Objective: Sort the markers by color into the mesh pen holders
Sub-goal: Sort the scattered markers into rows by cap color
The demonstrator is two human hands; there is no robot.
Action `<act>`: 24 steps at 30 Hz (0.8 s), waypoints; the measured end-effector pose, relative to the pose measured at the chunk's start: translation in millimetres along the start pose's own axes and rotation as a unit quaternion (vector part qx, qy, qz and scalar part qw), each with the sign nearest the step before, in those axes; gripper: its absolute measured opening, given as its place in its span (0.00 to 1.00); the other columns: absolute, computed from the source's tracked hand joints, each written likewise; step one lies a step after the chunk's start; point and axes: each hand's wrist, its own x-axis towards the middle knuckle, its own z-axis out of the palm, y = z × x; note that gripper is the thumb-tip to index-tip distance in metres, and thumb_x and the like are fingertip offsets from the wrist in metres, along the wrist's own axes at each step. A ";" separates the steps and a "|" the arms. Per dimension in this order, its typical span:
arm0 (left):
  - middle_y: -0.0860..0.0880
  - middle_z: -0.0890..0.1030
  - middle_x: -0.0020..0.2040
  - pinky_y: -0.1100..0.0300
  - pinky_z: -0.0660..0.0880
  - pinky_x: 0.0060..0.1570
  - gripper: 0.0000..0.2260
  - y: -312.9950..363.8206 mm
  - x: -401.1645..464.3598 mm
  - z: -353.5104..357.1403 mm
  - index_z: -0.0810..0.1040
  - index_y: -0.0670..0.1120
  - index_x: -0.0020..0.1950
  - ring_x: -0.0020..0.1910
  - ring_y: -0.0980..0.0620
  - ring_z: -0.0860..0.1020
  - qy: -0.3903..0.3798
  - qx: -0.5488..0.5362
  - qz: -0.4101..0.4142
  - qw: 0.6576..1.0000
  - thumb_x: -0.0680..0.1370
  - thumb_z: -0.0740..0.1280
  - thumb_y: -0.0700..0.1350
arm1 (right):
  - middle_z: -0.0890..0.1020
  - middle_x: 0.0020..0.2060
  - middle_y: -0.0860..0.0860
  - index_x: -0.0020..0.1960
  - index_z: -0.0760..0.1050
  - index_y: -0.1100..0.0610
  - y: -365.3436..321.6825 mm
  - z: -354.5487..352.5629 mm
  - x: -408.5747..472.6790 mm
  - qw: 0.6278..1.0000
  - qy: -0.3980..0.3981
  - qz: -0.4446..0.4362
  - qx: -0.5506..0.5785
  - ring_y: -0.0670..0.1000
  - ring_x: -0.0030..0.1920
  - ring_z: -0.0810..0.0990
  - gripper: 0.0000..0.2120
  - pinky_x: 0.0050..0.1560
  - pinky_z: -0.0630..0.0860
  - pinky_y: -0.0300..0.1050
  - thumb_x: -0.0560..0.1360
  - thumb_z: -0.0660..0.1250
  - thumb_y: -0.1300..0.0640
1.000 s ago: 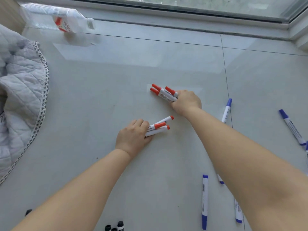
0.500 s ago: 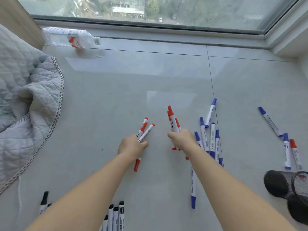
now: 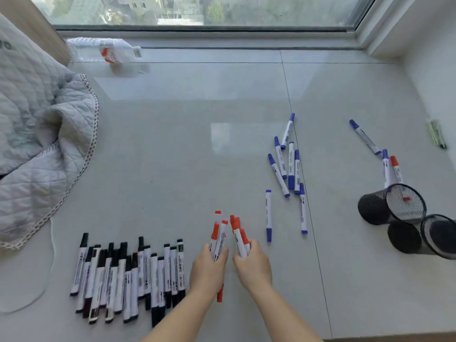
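A: So, status on the reds?

B: Both hands loaded. Left hand (image 3: 208, 269) has its fingers curled round a bundle of red markers (image 3: 218, 239); right hand (image 3: 251, 266) is wrapped round a second red bundle (image 3: 238, 236). Both sit just right of the black marker row (image 3: 128, 277).

A: Why two bundles?

B: My read: collecting every red first, so one colour goes in as a batch. Bundles are held side by side, nearly touching, probably about to be merged.

A: Orientation?

B: Long axes run away from the person, roughly upright in view. Most caps point away; one in the left hand shows red below the fist, so it may be flipped. Exact count is unclear, the sticks overlap.

A: Holders?

B: Two mesh pen holders (image 3: 392, 203) lie on their sides, well to the right of the black row, mouths facing the camera. Something red shows inside the farther one; can't tell if it's a marker end.

A: Other colours?

B: Blue markers (image 3: 287, 166) lie loose between the black row and the holders, pointing mixed ways. Another blue marker (image 3: 364, 137) and a stray red marker (image 3: 396, 169) lie just behind the holders.

A: Anything else?

B: Quilted blanket (image 3: 37, 134) left of the black row, plastic bottle (image 3: 108, 51) lying by the window (image 3: 197, 11).
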 end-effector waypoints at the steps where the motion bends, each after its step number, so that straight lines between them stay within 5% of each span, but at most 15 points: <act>1: 0.52 0.77 0.40 0.57 0.74 0.38 0.11 -5.7 -5.3 4.0 0.71 0.50 0.48 0.39 0.54 0.76 0.017 0.009 -0.002 1.000 0.77 0.60 0.57 | 0.76 0.38 0.49 0.49 0.67 0.52 8.0 4.7 -6.5 1.000 0.010 -0.009 -0.002 0.48 0.34 0.75 0.07 0.29 0.69 0.39 0.74 0.63 0.54; 5: 0.54 0.76 0.39 0.59 0.69 0.31 0.10 -25.9 -19.8 19.1 0.67 0.52 0.47 0.36 0.55 0.75 0.060 0.046 0.011 0.997 0.77 0.60 0.57 | 0.76 0.41 0.47 0.56 0.67 0.50 32.9 23.0 -22.8 0.998 0.034 -0.044 0.009 0.46 0.37 0.76 0.11 0.35 0.74 0.37 0.75 0.64 0.51; 12: 0.49 0.72 0.53 0.61 0.67 0.45 0.19 -33.4 -23.5 34.5 0.68 0.46 0.63 0.51 0.52 0.71 0.142 0.066 0.044 0.987 0.77 0.61 0.56 | 0.70 0.57 0.50 0.70 0.61 0.54 41.1 31.2 -27.5 0.985 0.111 -0.129 -0.022 0.49 0.53 0.74 0.26 0.51 0.75 0.39 0.75 0.64 0.50; 18: 0.44 0.64 0.61 0.57 0.66 0.54 0.29 -31.3 -23.0 35.1 0.54 0.49 0.75 0.57 0.48 0.64 0.135 0.106 0.034 0.985 0.78 0.60 0.55 | 0.58 0.72 0.54 0.75 0.43 0.51 46.0 35.4 -24.4 0.964 0.137 -0.190 -0.124 0.52 0.66 0.63 0.32 0.66 0.65 0.44 0.78 0.58 0.52; 24: 0.45 0.62 0.63 0.57 0.64 0.59 0.29 -30.1 -22.3 30.2 0.51 0.49 0.76 0.60 0.48 0.62 0.117 0.146 0.042 0.981 0.79 0.57 0.55 | 0.31 0.73 0.48 0.70 0.26 0.50 47.6 42.9 -21.6 0.952 0.108 -0.208 -0.200 0.49 0.74 0.35 0.31 0.72 0.36 0.41 0.80 0.46 0.46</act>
